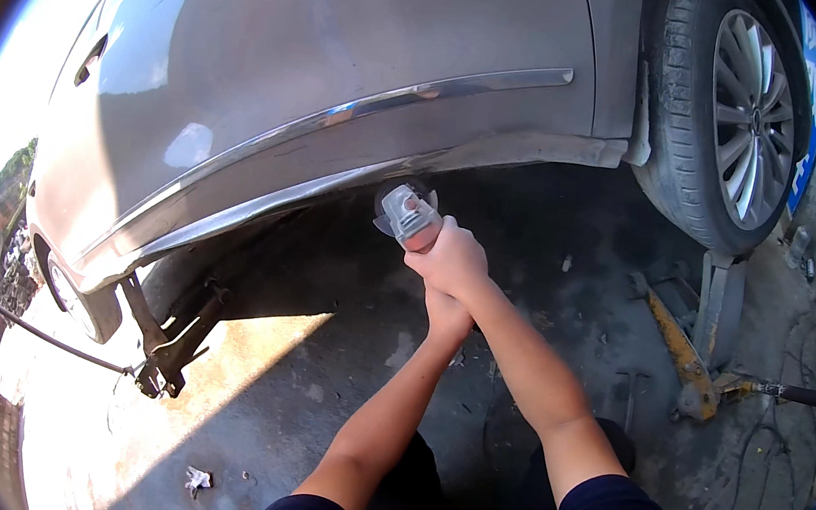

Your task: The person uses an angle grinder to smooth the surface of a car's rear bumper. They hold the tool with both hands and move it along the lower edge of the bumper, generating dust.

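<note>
Both my hands are closed around an angle grinder (409,215), whose metal head and round disc point up at the car. My right hand (455,257) wraps the body just behind the head. Below it, my left hand (450,312) is closed too, pressed against the right hand; most of the tool's body is hidden by the two. The disc is close under the sill (515,151) of a grey-brown car (382,41); whether it touches cannot be made out. A chrome trim strip (447,88) runs along the door above.
At right are the car's wheel (753,123), a jack stand (719,306) and a yellow floor jack (674,346) with a dark handle. Another dark stand (171,349) props the left end. A crumpled white scrap (197,479) and a dark cable (740,474) lie on the concrete.
</note>
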Tool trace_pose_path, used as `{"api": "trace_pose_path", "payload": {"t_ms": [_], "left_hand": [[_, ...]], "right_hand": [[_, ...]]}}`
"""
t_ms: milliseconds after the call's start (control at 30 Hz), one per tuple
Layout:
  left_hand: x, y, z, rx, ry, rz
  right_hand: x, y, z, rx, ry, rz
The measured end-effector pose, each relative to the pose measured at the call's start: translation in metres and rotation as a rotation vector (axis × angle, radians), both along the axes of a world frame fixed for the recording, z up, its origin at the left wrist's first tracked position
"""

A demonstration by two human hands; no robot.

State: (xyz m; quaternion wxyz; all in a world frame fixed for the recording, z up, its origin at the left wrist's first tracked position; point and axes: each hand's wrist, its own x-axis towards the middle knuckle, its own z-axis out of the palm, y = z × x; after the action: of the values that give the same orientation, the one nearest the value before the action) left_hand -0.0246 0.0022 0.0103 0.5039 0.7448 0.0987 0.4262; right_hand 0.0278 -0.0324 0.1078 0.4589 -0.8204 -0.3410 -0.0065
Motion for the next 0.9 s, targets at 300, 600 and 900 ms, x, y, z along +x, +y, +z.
{"api": "trace_pose_path", "payload": {"t_ms": [300,600,900], "left_hand": [[-0.001,0.009,-0.01,0.04,0.087,0.011],[-0.001,-0.004,0.005,0.015,-0.001,-0.093],[0.005,-0.018,-0.007,-0.045,0.002,-0.019]], "right_hand": [[-0.005,0.002,-0.002,0.001,0.005,-0.046],[-0.005,-0.016,0.004,0.032,0.077,-0.112],[-0.001,-0.026,0.003,0.021,0.015,0.022]]}}
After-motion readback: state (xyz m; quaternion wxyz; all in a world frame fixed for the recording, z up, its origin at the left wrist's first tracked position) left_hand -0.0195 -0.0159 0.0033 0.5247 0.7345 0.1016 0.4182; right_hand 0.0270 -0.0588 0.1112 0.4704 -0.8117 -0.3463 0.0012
